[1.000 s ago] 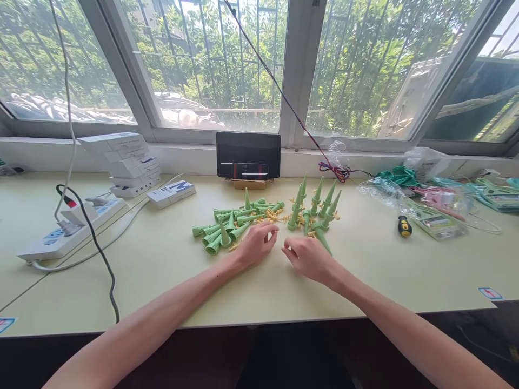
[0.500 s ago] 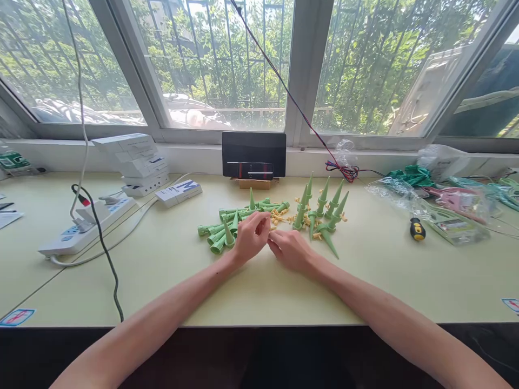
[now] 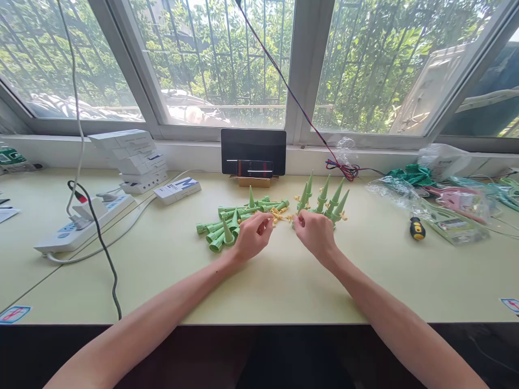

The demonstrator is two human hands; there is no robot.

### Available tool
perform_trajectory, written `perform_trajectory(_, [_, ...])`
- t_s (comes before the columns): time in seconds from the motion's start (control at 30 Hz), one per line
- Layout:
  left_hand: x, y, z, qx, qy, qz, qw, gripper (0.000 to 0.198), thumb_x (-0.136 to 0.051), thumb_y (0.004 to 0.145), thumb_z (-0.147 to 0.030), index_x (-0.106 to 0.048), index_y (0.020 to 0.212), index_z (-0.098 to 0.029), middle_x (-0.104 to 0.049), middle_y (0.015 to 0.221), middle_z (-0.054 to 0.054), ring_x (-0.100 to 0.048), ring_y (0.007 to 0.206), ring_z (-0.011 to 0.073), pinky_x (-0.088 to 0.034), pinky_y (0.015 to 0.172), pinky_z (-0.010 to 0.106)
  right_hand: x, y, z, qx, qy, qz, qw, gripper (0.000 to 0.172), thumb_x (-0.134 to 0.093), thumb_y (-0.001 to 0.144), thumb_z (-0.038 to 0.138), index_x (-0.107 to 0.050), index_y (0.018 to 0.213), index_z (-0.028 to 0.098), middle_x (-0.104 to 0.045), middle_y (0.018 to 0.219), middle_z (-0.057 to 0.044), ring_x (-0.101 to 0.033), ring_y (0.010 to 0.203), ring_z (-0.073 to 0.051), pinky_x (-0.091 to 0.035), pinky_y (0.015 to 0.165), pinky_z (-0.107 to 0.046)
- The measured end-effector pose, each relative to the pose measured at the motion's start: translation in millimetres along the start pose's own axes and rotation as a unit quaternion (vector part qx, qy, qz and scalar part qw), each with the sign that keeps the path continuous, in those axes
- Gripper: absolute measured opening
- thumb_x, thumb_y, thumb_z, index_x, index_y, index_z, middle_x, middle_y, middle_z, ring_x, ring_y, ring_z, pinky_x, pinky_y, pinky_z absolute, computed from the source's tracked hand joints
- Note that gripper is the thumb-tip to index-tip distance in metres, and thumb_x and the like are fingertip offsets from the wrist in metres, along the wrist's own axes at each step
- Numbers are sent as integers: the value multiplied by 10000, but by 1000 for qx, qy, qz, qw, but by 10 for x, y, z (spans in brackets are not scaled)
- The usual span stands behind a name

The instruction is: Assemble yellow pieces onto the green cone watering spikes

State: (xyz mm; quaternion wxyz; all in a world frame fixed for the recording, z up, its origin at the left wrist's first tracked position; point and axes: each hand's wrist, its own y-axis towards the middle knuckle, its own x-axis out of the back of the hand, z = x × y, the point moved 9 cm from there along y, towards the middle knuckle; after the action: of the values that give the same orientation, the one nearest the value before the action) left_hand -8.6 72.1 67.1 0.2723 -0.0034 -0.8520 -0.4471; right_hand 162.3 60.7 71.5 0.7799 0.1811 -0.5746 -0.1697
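My left hand (image 3: pixel 252 237) rests on the pale green table (image 3: pixel 263 286), its fingers curled into a pinch at the edge of a scatter of small yellow pieces (image 3: pixel 280 216). What it pinches is too small to name. To its left lies a pile of green cone spikes (image 3: pixel 225 226). My right hand (image 3: pixel 317 233) sits in front of several upright green cones (image 3: pixel 326 198), fingers bent toward their bases. Its grip is hidden from me.
A dark tablet on a stand (image 3: pixel 253 153) leans at the sill. At left are a power strip (image 3: pixel 81 221) with cables, stacked white boxes (image 3: pixel 130 159) and a small box (image 3: pixel 177 189). At right lie a screwdriver (image 3: pixel 416 228) and plastic bags (image 3: pixel 446 208).
My right hand has moved away from the left hand, right and back to the upright cones. The cone that lay beside it is out of sight. The left hand has stayed in place.
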Motion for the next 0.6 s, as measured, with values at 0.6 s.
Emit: perform_trajectory(0.6, [-59,11,124,51,54,41,996,128,-556,885,-178,-633,987,-185,-658,787,12,-573,633,137,-500,655,280,-186,102,-412,-91,-56,118,987,157,-577,886,254,-706,845,176,-703,814,-123,-673,808,-261,-398,598,-294])
